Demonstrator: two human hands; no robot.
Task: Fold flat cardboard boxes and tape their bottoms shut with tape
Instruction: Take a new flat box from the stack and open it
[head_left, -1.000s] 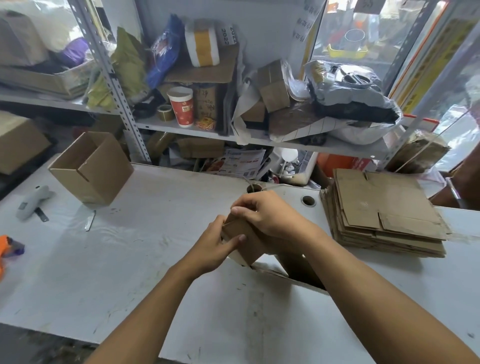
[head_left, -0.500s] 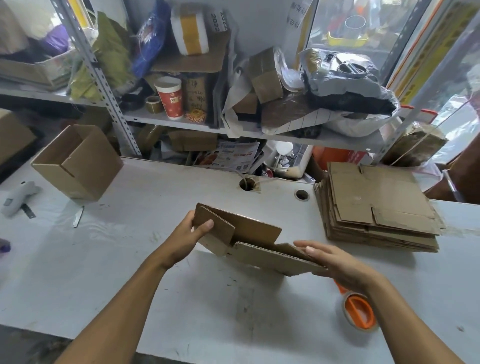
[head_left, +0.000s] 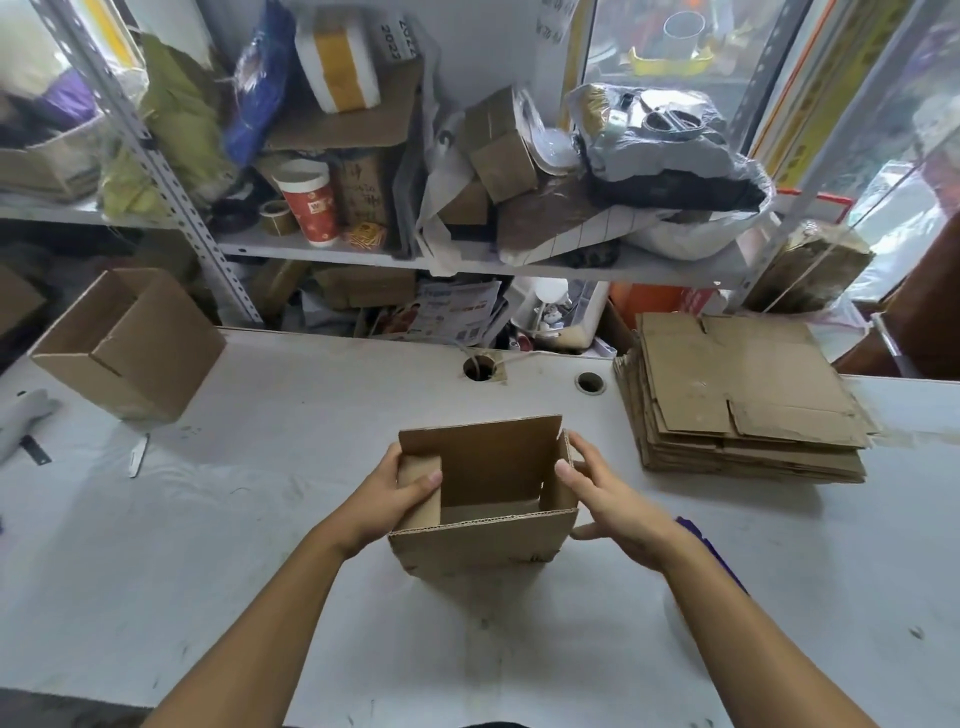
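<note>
Opened cardboard box (head_left: 483, 519) stands on the table (head_left: 260, 545) between both hands: left hand (head_left: 400, 493) pinches a side flap, right hand (head_left: 602, 499) flat-fingered against the opposite wall. Looks light, thin corrugated, bends easily, so best held by walls near corners, not flaps.

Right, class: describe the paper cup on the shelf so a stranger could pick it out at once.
Start at the white table and look up to the shelf behind it. Left of centre there, beside the slanted metal upright, stands the paper cup. It is the only red cup with a white rim, next to a small tape roll.
</note>
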